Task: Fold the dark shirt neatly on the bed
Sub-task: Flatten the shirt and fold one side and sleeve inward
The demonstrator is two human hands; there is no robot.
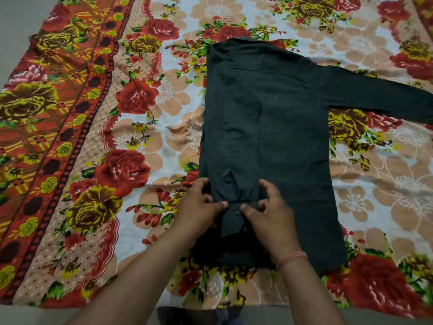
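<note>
The dark shirt [285,127] lies back-up on the floral bedsheet [150,137], collar at the far end. Its left side is folded inward, with that sleeve laid down along the body. The other sleeve [384,97] stretches out flat to the right. My left hand [199,207] and my right hand [269,212] meet at the folded sleeve's cuff [234,219], near the hem. Both pinch the cuff fabric, on either side of a small button [237,213].
The bedsheet has a red and yellow patterned border [54,127] on the left. Grey floor [14,24] shows at the far left and along the near edge. A dark object [178,315] sits at the bottom edge below the sheet.
</note>
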